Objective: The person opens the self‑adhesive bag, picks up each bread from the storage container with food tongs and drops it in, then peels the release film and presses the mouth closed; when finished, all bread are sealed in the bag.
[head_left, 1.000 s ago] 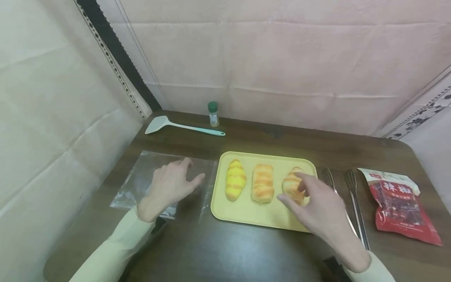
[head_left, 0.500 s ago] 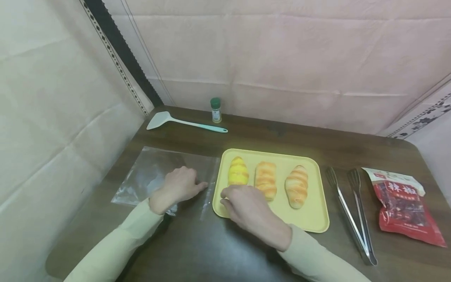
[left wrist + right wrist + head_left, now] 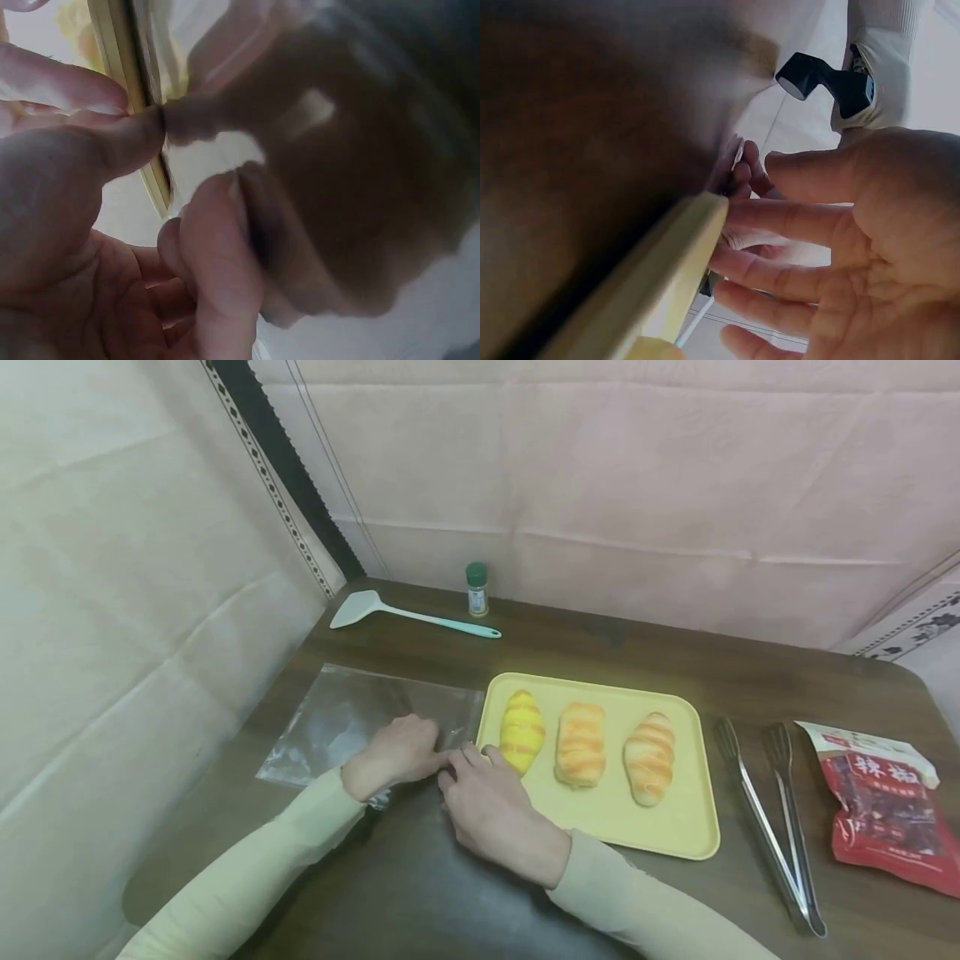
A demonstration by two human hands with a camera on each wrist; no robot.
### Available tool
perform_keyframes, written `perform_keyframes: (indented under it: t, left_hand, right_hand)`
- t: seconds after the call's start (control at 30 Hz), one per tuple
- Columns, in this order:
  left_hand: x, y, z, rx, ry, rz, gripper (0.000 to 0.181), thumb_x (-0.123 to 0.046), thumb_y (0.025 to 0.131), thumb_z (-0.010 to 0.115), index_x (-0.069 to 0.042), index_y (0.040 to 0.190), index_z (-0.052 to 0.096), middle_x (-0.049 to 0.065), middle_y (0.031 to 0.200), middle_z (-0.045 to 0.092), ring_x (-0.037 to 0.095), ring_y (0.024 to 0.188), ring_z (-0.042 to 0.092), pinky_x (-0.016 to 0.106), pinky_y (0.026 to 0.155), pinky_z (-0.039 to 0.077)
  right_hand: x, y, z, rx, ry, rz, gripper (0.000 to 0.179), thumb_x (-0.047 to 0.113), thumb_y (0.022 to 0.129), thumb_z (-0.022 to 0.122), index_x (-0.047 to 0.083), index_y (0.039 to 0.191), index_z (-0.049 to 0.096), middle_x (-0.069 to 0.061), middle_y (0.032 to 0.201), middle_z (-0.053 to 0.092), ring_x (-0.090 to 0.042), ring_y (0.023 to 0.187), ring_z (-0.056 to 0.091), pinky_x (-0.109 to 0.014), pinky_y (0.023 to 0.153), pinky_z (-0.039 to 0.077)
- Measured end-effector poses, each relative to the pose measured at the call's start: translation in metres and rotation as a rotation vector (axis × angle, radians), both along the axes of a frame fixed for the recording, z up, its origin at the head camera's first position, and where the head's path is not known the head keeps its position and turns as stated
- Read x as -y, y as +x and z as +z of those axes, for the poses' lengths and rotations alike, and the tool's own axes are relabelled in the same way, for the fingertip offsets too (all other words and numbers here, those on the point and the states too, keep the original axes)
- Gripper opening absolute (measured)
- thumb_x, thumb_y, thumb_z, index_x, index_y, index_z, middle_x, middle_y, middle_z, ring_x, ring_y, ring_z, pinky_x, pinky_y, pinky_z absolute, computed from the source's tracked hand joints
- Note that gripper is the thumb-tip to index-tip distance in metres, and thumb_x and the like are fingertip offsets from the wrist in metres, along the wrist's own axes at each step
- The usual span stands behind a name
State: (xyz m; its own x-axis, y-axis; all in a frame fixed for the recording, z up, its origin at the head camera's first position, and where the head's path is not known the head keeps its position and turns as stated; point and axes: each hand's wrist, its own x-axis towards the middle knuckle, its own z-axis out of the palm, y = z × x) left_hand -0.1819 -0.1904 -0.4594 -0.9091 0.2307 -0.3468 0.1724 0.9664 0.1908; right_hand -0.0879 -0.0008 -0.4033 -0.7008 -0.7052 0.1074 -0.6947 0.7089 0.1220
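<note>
A transparent plastic bag [image 3: 337, 710] lies flat on the table, its right edge by the yellow tray [image 3: 600, 818]. My left hand [image 3: 401, 750] rests on the lower right part of the bag; in the left wrist view its thumb and a bent finger touch the surface, apart from each other. Beside it, my right hand [image 3: 498, 818] has its fingertips at the tray's lower left corner, meeting the left thumb in the head view. From the right wrist, its fingers [image 3: 780, 277] look extended and spread. On the tray are a yellow bread roll [image 3: 521, 731], a rectangular bread [image 3: 581, 747] and a striped bread roll [image 3: 650, 758].
Metal tongs [image 3: 798, 868] lie right of the tray, with a red food packet [image 3: 888, 810] beyond them. Toward the back are a pale turquoise spatula [image 3: 420, 615] and a green-capped jar [image 3: 477, 590]. Cloth walls [image 3: 637, 468] border the table.
My right hand has moved left from over the striped roll, past the tray front, to beside my left hand. My left hand has lowered onto the bag. The breads stay on the tray.
</note>
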Motion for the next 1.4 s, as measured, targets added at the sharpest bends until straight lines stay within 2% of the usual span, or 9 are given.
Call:
perform_keyframes:
  t: [0.23,0.4,0.5,0.53,0.63,0.73,0.9,1.13,1.4]
  left_hand:
    - [-0.001,-0.001,-0.005,-0.014,-0.010,0.016,0.043,-0.051,0.105,0.065,-0.021,0.074,0.064,-0.001,0.072,0.065,0.020,0.067,0.062,0.037,0.055,0.048]
    - [0.009,0.001,-0.004,-0.094,0.102,0.026,0.031,-0.034,0.102,0.067,-0.021,0.075,0.061,-0.002,0.068,0.061,0.019,0.063,0.059,0.037,0.053,0.046]
    - [0.007,0.010,0.016,-0.154,0.129,0.026,0.027,-0.028,0.099,0.067,-0.019,0.074,0.060,-0.001,0.066,0.059,0.020,0.062,0.057,0.037,0.052,0.044]
    - [0.009,0.010,0.014,-0.167,0.131,0.029,0.027,-0.029,0.098,0.066,-0.020,0.073,0.059,-0.002,0.064,0.058,0.019,0.060,0.056,0.036,0.052,0.042]
    - [-0.002,0.023,0.046,-0.161,0.118,0.042,0.026,-0.022,0.099,0.065,-0.016,0.074,0.060,0.002,0.066,0.060,0.021,0.062,0.059,0.036,0.054,0.045]
    - [-0.002,0.027,0.052,-0.192,0.134,0.048,0.025,-0.019,0.099,0.064,-0.014,0.075,0.059,0.002,0.066,0.060,0.020,0.060,0.057,0.035,0.053,0.044]
    - [-0.007,0.038,0.075,-0.232,0.147,0.093,0.026,-0.017,0.099,0.066,-0.012,0.075,0.060,0.004,0.067,0.061,0.021,0.060,0.057,0.033,0.052,0.042]
    - [-0.003,0.040,0.077,-0.274,0.127,0.098,0.025,-0.016,0.101,0.067,-0.011,0.077,0.062,0.003,0.067,0.060,0.020,0.059,0.055,0.031,0.052,0.041]
    - [-0.003,0.046,0.079,-0.316,0.120,0.096,0.021,-0.014,0.099,0.065,-0.010,0.079,0.063,0.004,0.067,0.061,0.022,0.059,0.055,0.034,0.053,0.044]
  right_hand:
    - [0.000,0.001,-0.005,0.034,0.035,0.005,0.035,0.042,0.102,0.068,0.019,0.127,0.076,0.001,0.130,0.070,-0.018,0.121,0.064,-0.035,0.097,0.047]
    - [0.000,-0.001,-0.007,0.049,0.030,0.006,0.033,0.042,0.103,0.068,0.019,0.124,0.078,0.001,0.124,0.071,-0.019,0.119,0.064,-0.037,0.100,0.046]
    - [0.001,-0.004,-0.008,0.030,0.014,0.004,0.028,0.033,0.098,0.073,0.019,0.122,0.077,0.000,0.122,0.071,-0.019,0.116,0.065,-0.036,0.099,0.046]
    - [0.001,-0.006,-0.008,0.017,0.004,0.006,0.029,0.030,0.096,0.075,0.018,0.122,0.077,0.000,0.122,0.071,-0.019,0.116,0.066,-0.036,0.099,0.047]
    - [0.005,-0.012,-0.006,-0.003,-0.014,0.011,0.037,0.020,0.090,0.078,0.017,0.127,0.076,-0.001,0.125,0.072,-0.021,0.120,0.066,-0.035,0.102,0.050]
    - [0.008,-0.018,-0.003,0.028,0.017,0.013,0.047,0.021,0.092,0.078,0.017,0.138,0.072,-0.002,0.138,0.071,-0.022,0.132,0.064,-0.036,0.106,0.052]
    - [0.014,-0.021,-0.004,0.119,0.108,-0.005,0.052,0.026,0.099,0.073,0.022,0.150,0.065,-0.001,0.154,0.064,-0.021,0.143,0.059,-0.037,0.109,0.051]
    - [0.021,-0.026,0.001,0.210,0.147,0.003,0.058,0.024,0.108,0.064,0.024,0.164,0.050,0.000,0.173,0.047,-0.023,0.162,0.044,-0.047,0.131,0.040]
    - [0.027,-0.028,-0.003,0.166,0.121,0.025,0.055,0.025,0.106,0.064,0.021,0.160,0.055,-0.007,0.168,0.052,-0.030,0.155,0.052,-0.045,0.127,0.045]
